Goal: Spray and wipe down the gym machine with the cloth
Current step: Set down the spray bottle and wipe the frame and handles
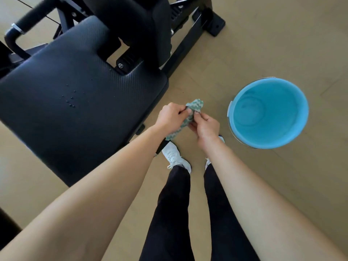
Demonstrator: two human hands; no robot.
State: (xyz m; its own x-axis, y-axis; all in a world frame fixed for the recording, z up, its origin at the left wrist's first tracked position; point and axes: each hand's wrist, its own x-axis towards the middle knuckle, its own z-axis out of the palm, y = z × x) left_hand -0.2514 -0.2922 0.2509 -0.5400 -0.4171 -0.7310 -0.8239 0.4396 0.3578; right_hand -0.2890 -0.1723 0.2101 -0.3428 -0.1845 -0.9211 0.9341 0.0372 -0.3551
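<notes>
While my left hand (170, 115) and right hand (206, 127) both pinch the bunched cloth (195, 105), held just off the corner of the seat pad (75, 119), I'd fold it flat first. Droplets (69, 100) sit on that pad, so I'd start wiping there.

Both bare forearms reach forward and down and meet in front of the body, the left hand (171, 116) pinching the cloth (195, 106) with curled fingers and the right hand (206, 127) just beside it, thumb and fingers gripping the same cloth.
</notes>
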